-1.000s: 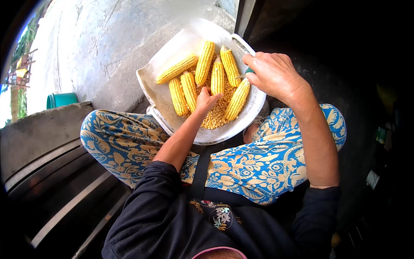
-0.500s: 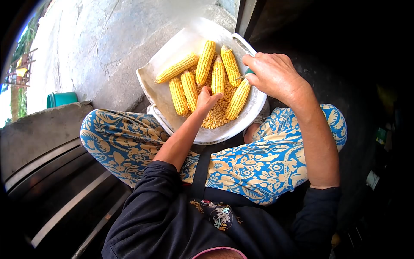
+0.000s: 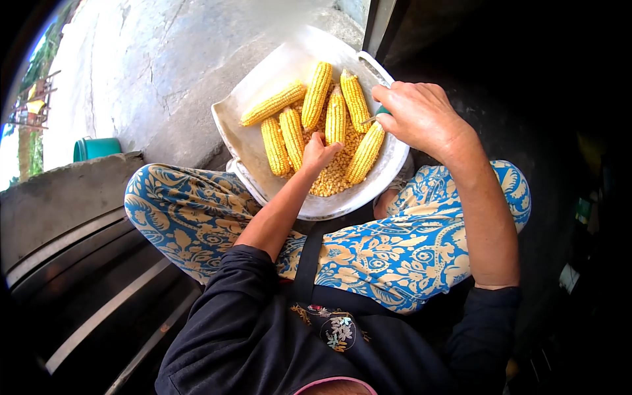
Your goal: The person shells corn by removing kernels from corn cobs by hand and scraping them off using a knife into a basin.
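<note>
Pinching the near end of a corn cob (image 3: 335, 117) that points away, my left hand (image 3: 317, 154) is nearest; my right hand (image 3: 428, 122) grips a green-handled tool (image 3: 383, 110).

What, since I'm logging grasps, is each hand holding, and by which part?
Left hand: a corn cob, by its near end. Right hand: a tool, by its green handle.

Single head-worn view, facing steeply down over the lap.
</note>
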{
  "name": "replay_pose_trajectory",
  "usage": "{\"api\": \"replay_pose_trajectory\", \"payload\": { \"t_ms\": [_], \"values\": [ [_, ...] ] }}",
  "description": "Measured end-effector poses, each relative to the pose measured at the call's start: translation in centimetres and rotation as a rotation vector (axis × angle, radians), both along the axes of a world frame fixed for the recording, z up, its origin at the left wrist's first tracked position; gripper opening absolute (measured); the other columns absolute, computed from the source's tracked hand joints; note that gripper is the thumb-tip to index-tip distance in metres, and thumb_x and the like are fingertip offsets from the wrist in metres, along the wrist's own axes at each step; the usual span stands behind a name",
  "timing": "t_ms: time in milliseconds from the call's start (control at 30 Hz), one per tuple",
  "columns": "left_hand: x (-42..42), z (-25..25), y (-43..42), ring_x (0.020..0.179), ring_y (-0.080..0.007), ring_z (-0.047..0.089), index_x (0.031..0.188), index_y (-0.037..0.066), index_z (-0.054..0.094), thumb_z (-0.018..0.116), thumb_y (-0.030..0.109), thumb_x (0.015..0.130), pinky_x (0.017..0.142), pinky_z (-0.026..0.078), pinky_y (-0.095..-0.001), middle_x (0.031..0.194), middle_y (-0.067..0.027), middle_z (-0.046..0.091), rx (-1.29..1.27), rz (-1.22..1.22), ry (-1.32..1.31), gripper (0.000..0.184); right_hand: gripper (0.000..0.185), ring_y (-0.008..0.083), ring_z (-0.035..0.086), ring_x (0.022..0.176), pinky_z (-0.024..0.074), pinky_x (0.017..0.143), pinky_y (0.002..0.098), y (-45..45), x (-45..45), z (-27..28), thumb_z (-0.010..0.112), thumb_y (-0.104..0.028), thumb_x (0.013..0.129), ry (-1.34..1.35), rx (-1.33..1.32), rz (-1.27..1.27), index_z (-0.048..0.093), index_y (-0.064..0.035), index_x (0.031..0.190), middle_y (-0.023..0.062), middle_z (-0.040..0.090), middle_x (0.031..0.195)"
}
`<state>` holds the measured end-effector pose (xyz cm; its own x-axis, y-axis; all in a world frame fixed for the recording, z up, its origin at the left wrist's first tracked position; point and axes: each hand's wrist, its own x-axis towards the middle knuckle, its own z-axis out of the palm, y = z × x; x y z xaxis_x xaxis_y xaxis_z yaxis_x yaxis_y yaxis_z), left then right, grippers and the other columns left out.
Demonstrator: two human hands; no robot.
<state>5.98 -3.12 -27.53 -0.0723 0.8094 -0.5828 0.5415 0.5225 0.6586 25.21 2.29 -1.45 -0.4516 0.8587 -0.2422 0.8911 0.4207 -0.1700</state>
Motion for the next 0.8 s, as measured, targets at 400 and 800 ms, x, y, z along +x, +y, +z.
{"api": "replay_pose_trajectory", "payload": {
  "t_ms": [400,800],
  "values": [
    [-1.8,5.1,4.2,0.096,-0.0236,0.055,0.11,0.006,0.054,0.066,0.017,0.074,0.083,0.045,-0.0381,0.105,-0.0108,0.056,0.608,0.149,0.188,0.039,0.015,0.0292,0.065,0.085,0.0496,0.077,0.0422,-0.1,0.2,0.0,0.054,-0.01,0.078,0.092,0.048,0.022,0.062,-0.0034,0.089,0.0173,0.065,0.086],
    [-6.2,4.5,5.5,0.126,-0.0325,0.033,0.127,0.006,0.047,0.069,0.024,0.069,0.105,0.026,-0.0447,0.135,-0.0135,0.04,0.497,0.023,0.59,0.064,0.02,0.03,0.065,0.084,0.051,0.077,0.0402,0.1,0.5,-0.1,0.06,-0.015,0.078,0.052,0.014,0.044,0.059,-0.0035,0.094,0.0175,0.065,0.089]
  ]
}}
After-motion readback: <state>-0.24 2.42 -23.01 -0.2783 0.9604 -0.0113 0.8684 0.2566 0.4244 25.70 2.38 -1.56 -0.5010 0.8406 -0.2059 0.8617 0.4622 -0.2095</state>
